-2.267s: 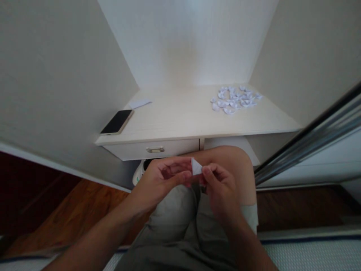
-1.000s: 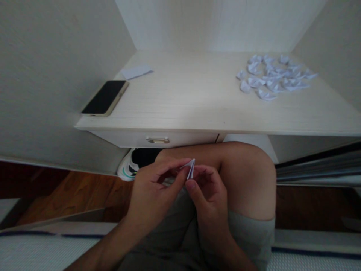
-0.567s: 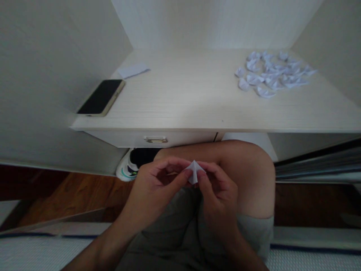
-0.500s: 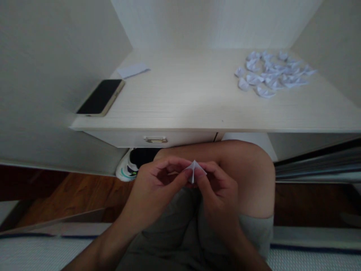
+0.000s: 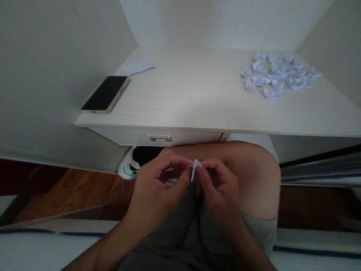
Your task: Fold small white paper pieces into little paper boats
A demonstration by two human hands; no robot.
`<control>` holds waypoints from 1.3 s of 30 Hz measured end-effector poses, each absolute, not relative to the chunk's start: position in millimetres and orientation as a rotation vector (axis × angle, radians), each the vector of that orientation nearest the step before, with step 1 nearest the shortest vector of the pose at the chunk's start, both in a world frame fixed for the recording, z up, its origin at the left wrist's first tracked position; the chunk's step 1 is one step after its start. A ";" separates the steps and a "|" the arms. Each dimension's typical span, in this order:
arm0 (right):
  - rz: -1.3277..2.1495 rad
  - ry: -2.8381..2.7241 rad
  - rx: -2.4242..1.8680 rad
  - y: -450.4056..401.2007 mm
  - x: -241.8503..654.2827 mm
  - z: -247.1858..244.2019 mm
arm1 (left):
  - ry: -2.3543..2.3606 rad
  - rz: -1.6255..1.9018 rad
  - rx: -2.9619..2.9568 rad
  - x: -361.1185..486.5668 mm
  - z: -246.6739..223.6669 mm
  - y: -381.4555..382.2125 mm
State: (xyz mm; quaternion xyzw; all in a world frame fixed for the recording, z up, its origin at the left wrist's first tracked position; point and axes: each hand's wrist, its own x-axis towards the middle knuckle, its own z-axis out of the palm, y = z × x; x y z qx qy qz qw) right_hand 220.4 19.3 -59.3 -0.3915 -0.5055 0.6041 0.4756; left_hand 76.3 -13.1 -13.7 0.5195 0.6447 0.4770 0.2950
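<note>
Between my two hands, above my lap, is a small piece of folded white paper [image 5: 195,164] with its pointed tip upward and a fold down the middle. My left hand [image 5: 160,182] pinches its left side between thumb and fingers. On the other side, my right hand [image 5: 218,182] grips it the same way, the thumb pressed on the near face. The thumbs cover much of the paper's lower part. At the back right of the desk lie several small folded white paper pieces [image 5: 270,79] in a loose group.
A dark-screened phone [image 5: 106,94] rests at the left of the white desk [image 5: 180,109], with a flat white paper strip [image 5: 138,67] behind it. Below the desktop is a drawer with a metal handle [image 5: 159,138]. A white shoe [image 5: 126,167] shows beneath.
The paper between my fingers looks narrower, its sides drawn closer around the middle fold. Both hands keep their pinch. The whole view has shifted slightly.
</note>
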 end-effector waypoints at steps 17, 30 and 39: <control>2.009 -0.965 -0.678 44.0 225.5 -57.4 | 1.641 1.273 1.360 66.2 -12.0 -15.1; 2.099 -0.484 -0.663 32.4 203.2 -61.6 | 1.204 1.490 0.419 82.5 -40.0 -16.2; 2.081 -0.535 -0.692 27.6 204.1 -69.8 | 1.239 1.592 0.359 90.0 -39.9 -17.1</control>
